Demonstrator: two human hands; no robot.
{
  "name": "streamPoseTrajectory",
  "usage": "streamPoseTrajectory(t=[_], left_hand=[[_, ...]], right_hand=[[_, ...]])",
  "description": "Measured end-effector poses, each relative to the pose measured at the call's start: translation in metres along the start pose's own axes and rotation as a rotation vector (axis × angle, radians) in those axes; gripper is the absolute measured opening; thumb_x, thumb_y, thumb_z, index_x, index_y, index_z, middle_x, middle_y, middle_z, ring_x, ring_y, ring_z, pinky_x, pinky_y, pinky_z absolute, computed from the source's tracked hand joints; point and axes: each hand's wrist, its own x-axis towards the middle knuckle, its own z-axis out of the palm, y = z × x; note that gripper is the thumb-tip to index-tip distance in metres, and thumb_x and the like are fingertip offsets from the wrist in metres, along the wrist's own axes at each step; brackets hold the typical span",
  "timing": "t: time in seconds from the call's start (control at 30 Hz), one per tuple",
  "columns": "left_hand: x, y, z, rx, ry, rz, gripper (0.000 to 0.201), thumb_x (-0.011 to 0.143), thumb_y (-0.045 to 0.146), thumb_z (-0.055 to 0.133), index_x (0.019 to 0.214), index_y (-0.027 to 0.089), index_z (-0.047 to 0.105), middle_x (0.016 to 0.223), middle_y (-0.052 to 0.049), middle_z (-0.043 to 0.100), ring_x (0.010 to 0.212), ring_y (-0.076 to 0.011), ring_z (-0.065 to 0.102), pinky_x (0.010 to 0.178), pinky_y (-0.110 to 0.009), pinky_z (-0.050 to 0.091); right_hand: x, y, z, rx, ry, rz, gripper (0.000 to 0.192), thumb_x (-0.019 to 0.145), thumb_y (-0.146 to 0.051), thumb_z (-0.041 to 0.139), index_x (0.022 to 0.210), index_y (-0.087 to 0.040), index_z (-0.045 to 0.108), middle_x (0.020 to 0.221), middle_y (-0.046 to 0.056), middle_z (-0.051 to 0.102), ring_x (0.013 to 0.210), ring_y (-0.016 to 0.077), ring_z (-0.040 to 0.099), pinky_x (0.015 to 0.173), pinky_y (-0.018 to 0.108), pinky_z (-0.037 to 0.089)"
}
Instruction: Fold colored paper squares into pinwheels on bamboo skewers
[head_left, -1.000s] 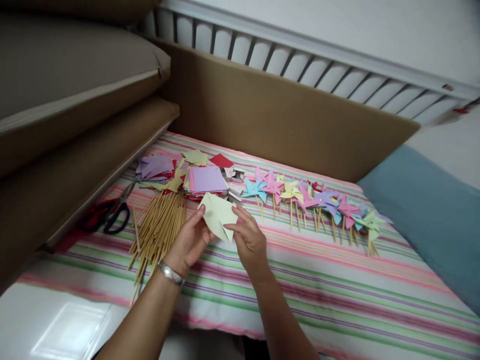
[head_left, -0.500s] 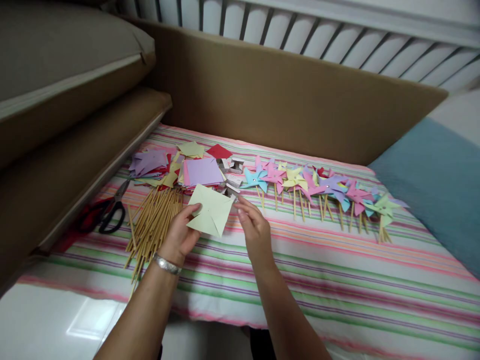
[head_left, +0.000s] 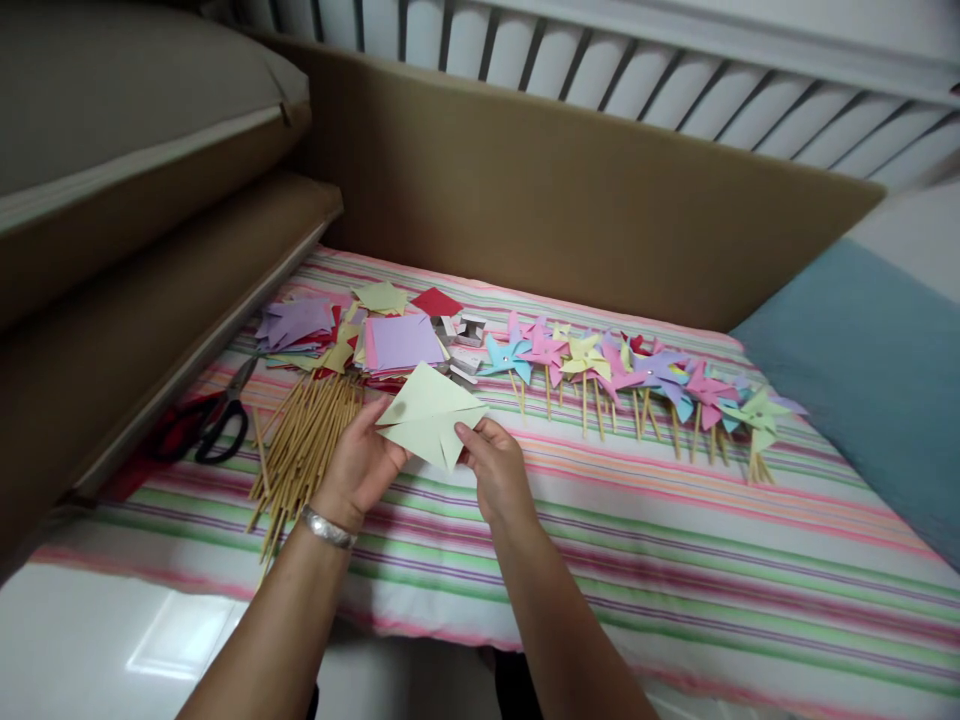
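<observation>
A bed with a striped sheet [head_left: 675,560] is filling the middle of the frame, and a brown board [head_left: 570,190] is standing behind it. A blue cushion [head_left: 862,380] is lying at the right edge, partly cut off.

In the middle of the frame, both hands are holding a pale green paper square [head_left: 429,412] just above the sheet. The left hand [head_left: 358,462] is pinching its left edge, with the thumb on top. The right hand [head_left: 495,468] is pinching its lower right corner, and its grip is closed tight on the paper. The paper is showing fold lines or cuts, but I cannot tell which.

Left of the hands, a bunch of wooden sticks [head_left: 304,450] is lying on the sheet. Scissors [head_left: 217,420] are lying at the left, and their red handle is partly hidden in shadow. Above the hands, stacks of coloured paper squares [head_left: 397,342] are sitting. A row of finished pinwheels [head_left: 637,375] is running to the right. Small grey and white things [head_left: 469,335] are lying beside the stacks, too small to make out. No writing is showing anywhere. A silver bracelet [head_left: 324,527] is sitting on the left wrist.
</observation>
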Motion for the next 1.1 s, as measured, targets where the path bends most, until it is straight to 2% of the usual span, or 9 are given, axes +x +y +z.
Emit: streamPoseTrajectory(t=[0.17,0.3,0.47,0.6,0.73,0.8,0.9,1.0,1.1], left_hand=[[0.0,-0.001,-0.003,0.01,-0.058,-0.015,0.025,0.081,0.025,0.055,0.1,0.013,0.063,0.099,-0.009,0.071,0.093,-0.0227,0.064,0.085,-0.04,0.05],[0.001,-0.001,-0.004,0.04,-0.082,-0.031,0.026,0.082,0.026,0.053,0.102,0.012,0.063,0.102,-0.01,0.07,0.098,-0.0246,0.063,0.088,-0.042,0.049],[0.002,0.0,-0.006,0.041,-0.091,-0.02,0.034,0.084,0.038,0.05,0.103,0.013,0.063,0.103,-0.011,0.07,0.097,-0.0268,0.063,0.085,-0.046,0.049],[0.001,0.005,-0.008,0.08,-0.061,-0.038,0.036,0.084,0.04,0.048,0.089,0.01,0.068,0.091,-0.012,0.072,0.084,-0.0243,0.067,0.076,-0.039,0.053],[-0.002,0.005,-0.011,0.175,-0.038,-0.097,0.025,0.082,0.029,0.053,0.085,0.01,0.069,0.08,-0.009,0.073,0.071,-0.0187,0.067,0.065,-0.028,0.053],[-0.003,0.001,-0.012,0.252,-0.053,-0.138,0.021,0.079,0.025,0.058,0.089,0.011,0.069,0.086,-0.01,0.073,0.076,-0.0195,0.067,0.068,-0.028,0.053],[-0.003,-0.006,-0.013,0.391,-0.072,-0.148,0.027,0.072,0.023,0.067,0.094,0.008,0.069,0.091,-0.013,0.072,0.079,-0.022,0.068,0.07,-0.029,0.052],[-0.002,-0.014,-0.013,0.455,-0.066,-0.137,0.032,0.065,0.019,0.073,0.094,0.007,0.069,0.087,-0.014,0.073,0.074,-0.0231,0.068,0.068,-0.029,0.052],[0.001,-0.018,-0.016,0.472,0.003,-0.134,0.032,0.061,0.018,0.075,0.09,0.008,0.07,0.079,-0.013,0.073,0.068,-0.0234,0.069,0.063,-0.029,0.052]], right_hand=[[0.001,-0.003,-0.001,0.034,0.017,-0.002,0.021,0.063,-0.03,0.072,0.078,-0.017,0.065,0.068,-0.001,0.065,0.058,0.0129,0.055,0.055,0.026,0.043],[0.002,-0.003,-0.001,0.047,0.025,0.002,0.021,0.062,-0.03,0.073,0.076,-0.017,0.064,0.069,-0.001,0.066,0.059,0.0135,0.056,0.055,0.026,0.044],[0.003,-0.002,-0.002,0.043,0.012,0.006,0.023,0.062,-0.032,0.073,0.077,-0.017,0.063,0.07,0.001,0.066,0.06,0.0145,0.057,0.055,0.027,0.046],[0.007,-0.009,-0.01,-0.021,-0.023,0.049,0.023,0.059,-0.032,0.076,0.072,-0.017,0.063,0.066,0.001,0.067,0.058,0.0148,0.058,0.056,0.027,0.046],[0.013,-0.019,-0.023,-0.14,-0.131,0.103,0.02,0.058,-0.03,0.077,0.064,-0.016,0.063,0.06,-0.001,0.065,0.055,0.0122,0.057,0.056,0.025,0.045],[0.015,-0.023,-0.026,-0.197,-0.169,0.108,0.018,0.061,-0.031,0.075,0.065,-0.016,0.065,0.059,-0.002,0.064,0.052,0.0111,0.055,0.054,0.024,0.044],[0.015,-0.024,-0.026,-0.262,-0.193,0.102,0.017,0.061,-0.03,0.074,0.069,-0.016,0.068,0.062,-0.001,0.066,0.054,0.0127,0.056,0.054,0.025,0.044],[0.016,-0.023,-0.025,-0.325,-0.222,0.105,0.019,0.059,-0.031,0.074,0.071,-0.017,0.069,0.059,-0.001,0.065,0.055,0.0146,0.057,0.055,0.027,0.044],[0.02,-0.02,-0.027,-0.414,-0.225,0.065,0.02,0.061,-0.03,0.071,0.076,-0.017,0.07,0.061,0.0,0.064,0.055,0.0151,0.057,0.053,0.027,0.043]])
